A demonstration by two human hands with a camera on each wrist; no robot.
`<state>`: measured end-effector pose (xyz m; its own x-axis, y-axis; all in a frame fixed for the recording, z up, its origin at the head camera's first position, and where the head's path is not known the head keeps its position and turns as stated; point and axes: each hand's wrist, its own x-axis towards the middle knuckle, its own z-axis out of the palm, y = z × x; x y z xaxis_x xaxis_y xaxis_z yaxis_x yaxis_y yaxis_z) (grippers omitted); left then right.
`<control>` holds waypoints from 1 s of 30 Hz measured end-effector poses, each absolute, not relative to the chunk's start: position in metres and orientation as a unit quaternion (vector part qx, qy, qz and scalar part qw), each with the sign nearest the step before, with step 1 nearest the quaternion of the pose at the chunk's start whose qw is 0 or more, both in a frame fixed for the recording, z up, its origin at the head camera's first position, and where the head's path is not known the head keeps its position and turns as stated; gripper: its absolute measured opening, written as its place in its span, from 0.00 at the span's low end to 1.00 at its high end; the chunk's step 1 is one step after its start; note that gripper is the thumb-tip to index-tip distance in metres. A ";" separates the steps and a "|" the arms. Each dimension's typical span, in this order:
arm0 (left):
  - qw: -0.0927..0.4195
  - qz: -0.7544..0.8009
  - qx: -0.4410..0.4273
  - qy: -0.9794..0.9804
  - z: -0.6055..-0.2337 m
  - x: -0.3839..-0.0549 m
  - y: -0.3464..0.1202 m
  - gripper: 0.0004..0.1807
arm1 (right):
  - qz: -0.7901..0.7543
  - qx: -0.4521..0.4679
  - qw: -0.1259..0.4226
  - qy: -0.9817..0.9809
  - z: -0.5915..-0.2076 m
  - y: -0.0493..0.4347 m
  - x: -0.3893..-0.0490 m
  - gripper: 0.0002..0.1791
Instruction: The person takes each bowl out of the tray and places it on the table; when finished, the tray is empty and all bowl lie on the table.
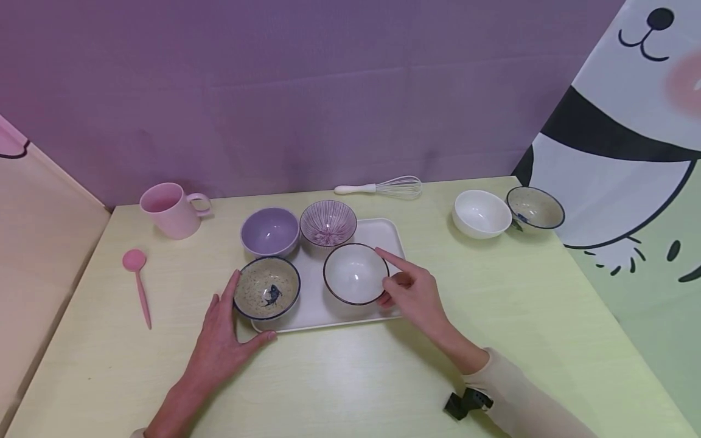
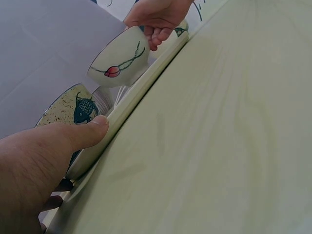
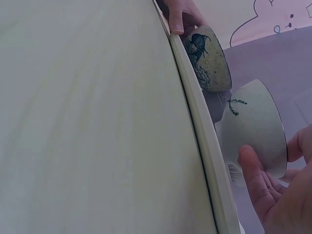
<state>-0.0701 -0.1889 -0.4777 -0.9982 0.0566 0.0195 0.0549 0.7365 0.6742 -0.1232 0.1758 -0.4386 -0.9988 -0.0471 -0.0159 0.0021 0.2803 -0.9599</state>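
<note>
My right hand [image 1: 413,292] holds a white bowl [image 1: 356,274] with a dark rim over the front right of a white tray [image 1: 378,232]. Its index finger lies along the rim and its thumb on the bowl's side; a red bud is painted outside [image 2: 113,71]. My left hand [image 1: 221,344] rests with spread fingers around the tray's front left corner, beside a speckled bowl [image 1: 254,283] with a blue fish. Its thumb lies at the tray's front edge, fingertips by the bowl's rim. Behind these are a purple bowl [image 1: 270,231] and a purple-striped bowl [image 1: 328,223].
A pink mug [image 1: 174,213] and a pink spoon [image 1: 139,277] are at the left. A whisk [image 1: 383,187] lies along the back edge. At the back right stand a plain white bowl [image 1: 482,214] and another speckled bowl [image 1: 537,208], side by side.
</note>
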 end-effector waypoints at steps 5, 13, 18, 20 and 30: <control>0.009 0.362 0.028 0.932 -0.478 -0.070 -0.188 0.74 | -0.602 -0.005 0.014 0.798 -0.436 0.185 -0.123 0.33; 0.011 0.362 0.026 0.932 -0.478 -0.071 -0.189 0.74 | -0.603 -0.008 -0.008 0.798 -0.433 0.201 -0.124 0.33; 0.007 0.362 0.027 0.932 -0.478 -0.071 -0.189 0.74 | -0.609 0.000 -0.018 0.793 -0.432 0.212 -0.127 0.34; 0.002 0.360 0.030 0.933 -0.478 -0.070 -0.189 0.74 | -0.608 0.006 -0.021 0.793 -0.431 0.216 -0.128 0.34; 0.009 0.360 0.027 0.932 -0.479 -0.071 -0.189 0.74 | -0.607 0.027 -0.045 0.793 -0.429 0.237 -0.135 0.34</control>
